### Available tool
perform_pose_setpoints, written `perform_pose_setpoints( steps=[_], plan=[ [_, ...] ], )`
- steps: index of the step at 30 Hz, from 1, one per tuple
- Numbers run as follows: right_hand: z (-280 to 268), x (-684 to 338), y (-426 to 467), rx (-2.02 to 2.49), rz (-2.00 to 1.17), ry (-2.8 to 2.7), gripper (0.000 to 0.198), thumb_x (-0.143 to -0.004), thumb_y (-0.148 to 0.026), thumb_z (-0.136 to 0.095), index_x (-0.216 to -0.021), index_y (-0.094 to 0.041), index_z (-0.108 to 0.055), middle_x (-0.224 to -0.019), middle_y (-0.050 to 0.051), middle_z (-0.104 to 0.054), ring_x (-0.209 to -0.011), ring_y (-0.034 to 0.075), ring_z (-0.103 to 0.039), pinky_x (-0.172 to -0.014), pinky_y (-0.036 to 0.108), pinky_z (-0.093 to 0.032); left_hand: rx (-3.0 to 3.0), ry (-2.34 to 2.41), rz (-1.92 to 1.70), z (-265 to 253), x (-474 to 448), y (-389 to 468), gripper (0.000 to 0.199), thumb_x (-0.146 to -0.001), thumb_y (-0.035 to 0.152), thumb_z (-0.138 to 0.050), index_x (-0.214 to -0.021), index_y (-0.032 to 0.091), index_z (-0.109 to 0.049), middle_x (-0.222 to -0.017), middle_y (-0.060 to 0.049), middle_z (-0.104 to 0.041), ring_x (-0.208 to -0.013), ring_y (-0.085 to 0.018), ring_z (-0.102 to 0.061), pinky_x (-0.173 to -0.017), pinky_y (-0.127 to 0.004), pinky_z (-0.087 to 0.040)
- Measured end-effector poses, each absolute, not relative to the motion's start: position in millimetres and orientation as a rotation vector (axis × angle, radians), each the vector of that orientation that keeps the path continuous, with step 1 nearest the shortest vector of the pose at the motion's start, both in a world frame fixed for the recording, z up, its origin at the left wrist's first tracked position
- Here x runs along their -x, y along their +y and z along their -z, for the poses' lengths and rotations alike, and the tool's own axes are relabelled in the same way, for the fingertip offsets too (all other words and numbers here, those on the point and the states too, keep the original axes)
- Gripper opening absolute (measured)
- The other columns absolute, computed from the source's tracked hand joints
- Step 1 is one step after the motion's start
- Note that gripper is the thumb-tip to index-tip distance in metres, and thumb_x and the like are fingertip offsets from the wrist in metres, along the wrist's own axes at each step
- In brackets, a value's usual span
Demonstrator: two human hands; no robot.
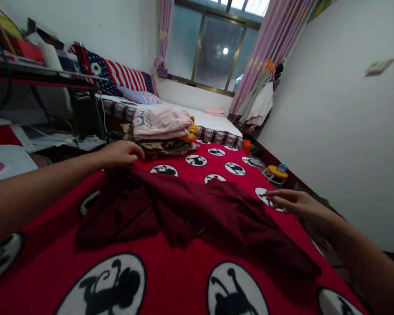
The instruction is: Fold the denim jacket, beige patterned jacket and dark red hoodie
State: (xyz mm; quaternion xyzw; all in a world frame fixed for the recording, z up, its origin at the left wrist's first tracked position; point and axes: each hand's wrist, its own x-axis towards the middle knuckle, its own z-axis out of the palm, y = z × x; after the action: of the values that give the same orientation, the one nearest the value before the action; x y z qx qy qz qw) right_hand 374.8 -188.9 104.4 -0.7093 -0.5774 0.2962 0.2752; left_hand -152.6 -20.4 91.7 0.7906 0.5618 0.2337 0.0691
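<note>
Where blanket (170, 280) ends, bare floor (321, 245).

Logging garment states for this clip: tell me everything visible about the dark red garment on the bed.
The dark red garment looks like soft, thin fabric, plain maroon, spread out but rumpled with folds, lying flat across the red blanket with round monkey prints. The left hand rests at its far left edge, seemingly pinching it; the right hand lies open at its right edge, fingers at or just off the cloth. Its shape and sleeves cannot be told.
</note>
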Motion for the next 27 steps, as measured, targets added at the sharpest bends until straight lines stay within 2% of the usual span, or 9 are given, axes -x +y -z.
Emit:
perform_pose_setpoints(
  steps=[2,4,7,9,13,16,18,23,27],
  plan=[
    [-94,-348,-177,1.882,-0.795,-1.505,0.06,-0.072,-0.057,-0.066,-0.117,-0.018,-0.065,-0.112,0.013,-0.069,-0.071,0.019,-0.068,-0.055,0.027,-0.051,-2.455,1.506,-0.42,-84,130,-29,0.044,-0.079,0.04,-0.049,-0.108,0.015,-0.071,-0.114,-0.005,-0.071,-0.103,-0.022,-0.063,-0.094,-0.025,-0.045],
    [-82,-325,-167,1.936,-0.677,-1.555,0.07,-0.074,-0.057,-0.064,-0.131,-0.017,-0.053,-0.116,0.014,-0.067,-0.064,0.018,-0.065,-0.054,0.03,-0.05,-2.441,1.431,-0.302,-76,110,-37,0.059,-0.082,0.052,-0.046,-0.125,0.015,-0.063,-0.128,-0.009,-0.064,-0.113,-0.025,-0.06,-0.098,-0.028,-0.044],
    [-68,-301,-163,2.015,-0.361,-1.829,0.078,-0.072,-0.049,-0.07,-0.14,-0.018,-0.044,-0.114,0.013,-0.068,-0.083,0.024,-0.067,-0.072,0.034,-0.051,-2.474,1.299,-0.203,-67,97,-49,0.065,-0.084,0.059,-0.047,-0.131,0.017,-0.058,-0.13,-0.01,-0.063,-0.114,-0.027,-0.06,-0.098,-0.03,-0.044],
    [-65,-293,-167,2.015,-0.182,-1.994,0.064,-0.075,-0.042,-0.07,-0.132,-0.018,-0.053,-0.109,0.012,-0.069,-0.096,0.027,-0.064,-0.081,0.035,-0.048,-2.511,1.208,-0.22,-65,98,-57,0.059,-0.083,0.057,-0.052,-0.128,0.019,-0.061,-0.124,-0.009,-0.066,-0.109,-0.026,-0.063,-0.093,-0.03,-0.046],
    [-70,-292,-179,1.963,0.006,-2.179,0.013,-0.083,-0.024,-0.057,-0.091,-0.021,-0.067,-0.095,0.006,-0.068,-0.086,0.021,-0.062,-0.075,0.03,-0.044,-2.623,1.051,-0.34,-73,106,-71,0.037,-0.079,0.043,-0.062,-0.107,0.02,-0.071,-0.104,-0.007,-0.07,-0.095,-0.023,-0.064,-0.083,-0.027,-0.048],
    [-75,-295,-185,1.939,-0.003,-2.228,0.012,-0.082,-0.018,-0.052,-0.078,-0.021,-0.063,-0.087,0.005,-0.066,-0.08,0.019,-0.061,-0.072,0.029,-0.042,-2.704,0.993,-0.41,-80,107,-80,0.018,-0.079,0.03,-0.061,-0.088,0.02,-0.072,-0.095,-0.005,-0.065,-0.085,-0.018,-0.062,-0.077,-0.025,-0.047],
    [-79,-296,-188,1.938,-0.113,-2.21,0.008,-0.083,-0.024,-0.055,-0.084,-0.02,-0.062,-0.088,0.005,-0.067,-0.082,0.02,-0.062,-0.072,0.029,-0.043,-2.749,0.96,-0.419,-86,106,-86,0.012,-0.078,0.021,-0.06,-0.081,0.02,-0.071,-0.095,-0.004,-0.063,-0.083,-0.016,-0.06,-0.076,-0.023,-0.045],
    [-87,-285,-203,2.081,-0.278,-2.247,0.069,-0.074,-0.044,-0.071,-0.133,-0.019,-0.045,-0.109,0.01,-0.068,-0.097,0.027,-0.064,-0.076,0.033,-0.046,-2.852,0.883,-0.289,-106,99,-111,0.014,-0.075,0.007,-0.06,-0.077,0.019,-0.066,-0.095,0.0,-0.064,-0.087,-0.014,-0.059,-0.075,-0.021,-0.04],
    [-89,-265,-217,2.127,-0.105,-2.51,0.029,-0.079,-0.024,-0.063,-0.108,-0.021,-0.061,-0.107,0.008,-0.068,-0.097,0.027,-0.065,-0.077,0.032,-0.045,-2.776,0.94,0.0,-117,97,-140,0.02,-0.072,0.002,-0.064,-0.075,0.022,-0.064,-0.075,0.006,-0.064,-0.071,-0.011,-0.056,-0.065,-0.02,-0.034]
  ],
)
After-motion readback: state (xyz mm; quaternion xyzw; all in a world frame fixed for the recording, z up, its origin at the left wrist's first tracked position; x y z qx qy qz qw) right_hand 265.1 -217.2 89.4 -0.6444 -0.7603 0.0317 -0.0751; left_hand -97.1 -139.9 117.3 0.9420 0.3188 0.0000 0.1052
